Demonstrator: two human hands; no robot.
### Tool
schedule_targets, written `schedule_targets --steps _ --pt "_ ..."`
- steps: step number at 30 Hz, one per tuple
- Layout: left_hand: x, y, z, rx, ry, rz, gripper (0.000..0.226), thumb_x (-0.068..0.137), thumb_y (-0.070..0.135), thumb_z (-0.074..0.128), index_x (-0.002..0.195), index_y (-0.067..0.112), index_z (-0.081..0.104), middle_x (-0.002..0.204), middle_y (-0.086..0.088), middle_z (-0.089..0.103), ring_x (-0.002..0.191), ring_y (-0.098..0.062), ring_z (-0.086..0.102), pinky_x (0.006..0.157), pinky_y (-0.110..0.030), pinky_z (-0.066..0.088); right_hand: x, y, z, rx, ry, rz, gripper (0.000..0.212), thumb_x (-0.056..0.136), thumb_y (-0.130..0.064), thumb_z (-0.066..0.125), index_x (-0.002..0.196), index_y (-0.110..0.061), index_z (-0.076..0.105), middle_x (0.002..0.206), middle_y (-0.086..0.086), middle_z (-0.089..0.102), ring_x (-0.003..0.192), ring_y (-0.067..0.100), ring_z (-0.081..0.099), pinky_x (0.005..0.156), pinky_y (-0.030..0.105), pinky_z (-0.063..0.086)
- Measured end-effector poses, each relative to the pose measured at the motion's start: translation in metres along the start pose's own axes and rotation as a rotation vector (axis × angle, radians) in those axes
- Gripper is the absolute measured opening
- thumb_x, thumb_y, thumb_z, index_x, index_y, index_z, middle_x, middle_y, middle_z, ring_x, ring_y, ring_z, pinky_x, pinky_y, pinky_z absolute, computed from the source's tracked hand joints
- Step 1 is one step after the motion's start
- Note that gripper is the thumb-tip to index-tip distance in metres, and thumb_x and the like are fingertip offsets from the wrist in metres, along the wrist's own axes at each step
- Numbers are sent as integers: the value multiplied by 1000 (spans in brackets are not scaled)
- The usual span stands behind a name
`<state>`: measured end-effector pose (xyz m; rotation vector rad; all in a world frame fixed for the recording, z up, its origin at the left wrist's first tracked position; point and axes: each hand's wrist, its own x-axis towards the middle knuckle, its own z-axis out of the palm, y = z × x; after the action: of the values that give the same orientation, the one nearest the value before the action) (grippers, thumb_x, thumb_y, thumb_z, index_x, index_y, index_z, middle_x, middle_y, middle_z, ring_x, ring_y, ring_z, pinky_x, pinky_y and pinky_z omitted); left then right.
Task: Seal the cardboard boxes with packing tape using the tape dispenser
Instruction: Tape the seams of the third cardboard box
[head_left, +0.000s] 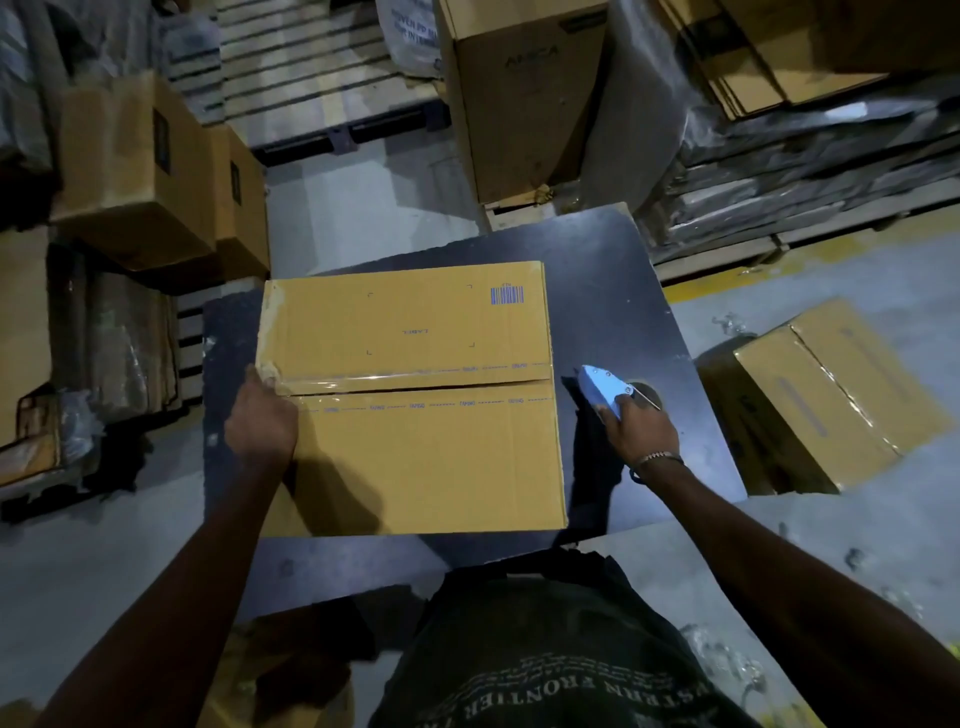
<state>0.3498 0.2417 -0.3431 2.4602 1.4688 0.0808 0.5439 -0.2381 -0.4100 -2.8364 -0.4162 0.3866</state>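
Our box (410, 395) lies flat at the middle of the table (613, 270). Our left hand (262, 421) presses its left edge, fingers curled; our right hand (641, 428) grips the tape dispenser (602, 387) near the table's right edge.

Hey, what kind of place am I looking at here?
Probably a warehouse packing area: stacked cartons, wooden pallets on a concrete floor, and a box on a dark table with tape along its seam, a tape dispenser held in the right hand.
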Motion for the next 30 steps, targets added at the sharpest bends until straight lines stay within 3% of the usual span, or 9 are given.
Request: schedule_targets --steps 5,8,10,14,16,19,23,27,30 --pt "-6 -1 -10 -26 -51 -23 39 107 19 50 146 19 47 129 -27 65 113 -53 64 93 -63 54 -6 -16 2 -37 -16 106 37 100 -39 59 105 -4 71 94 17 74 82 34 70 63 31 49" --pt "-14 9 -26 -170 -65 -72 44 115 39 31 144 12 50 131 -30 62 120 -51 60 100 -59 46 -10 -47 -18 -19 195 153 28 95 -31 61 91 -5 72 84 16 72 79 34 66 65 37 53" --pt "-17 16 -33 -222 -92 -85 61 112 57 23 146 13 49 134 -28 60 123 -48 58 103 -58 44 -11 -79 -34 233 280 179 31 100 -35 56 93 -10 72 87 10 72 83 31 66 67 35 48" --pt "-16 16 -31 -110 -133 -9 78 104 73 32 150 10 42 141 -24 60 125 -49 59 102 -58 46 -8 -149 -49 1025 -171 430 61 104 -65 38 145 -22 52 133 -1 61 123 24 55 101 38 41" --pt "-16 16 -29 -76 -106 -10 71 107 66 34 146 8 44 138 -26 61 124 -50 59 100 -58 46 -10 -164 -51 1013 -229 420 76 99 -76 30 158 -29 38 157 0 47 143 28 44 118 48 34" --pt "-17 20 -25 -10 -57 -71 49 113 45 36 139 6 50 131 -28 63 121 -51 61 98 -59 47 -1 -160 -54 1029 -252 516 83 98 -80 26 158 -23 40 161 2 41 147 27 39 123 45 28" --pt "-13 16 -23 -40 -59 -88 36 113 30 40 136 5 52 129 -29 64 119 -50 63 96 -60 50 31 -130 -26 1150 -416 777 144 48 -114 29 156 -21 44 163 9 41 143 32 46 122 51 32" --pt "-18 18 -8 -84 47 107 63 114 45 22 163 7 25 170 -18 28 156 -37 28 124 -61 26 22 -163 -62 983 -195 627 87 102 -73 15 156 -11 43 160 18 43 145 38 42 118 48 32" --pt "-41 54 9 5 7 440 67 113 52 14 167 12 16 175 -10 16 162 -27 13 130 -53 7 19 -172 -58 1074 -194 647 82 103 -71 18 155 -13 44 159 15 43 144 36 43 120 47 32"
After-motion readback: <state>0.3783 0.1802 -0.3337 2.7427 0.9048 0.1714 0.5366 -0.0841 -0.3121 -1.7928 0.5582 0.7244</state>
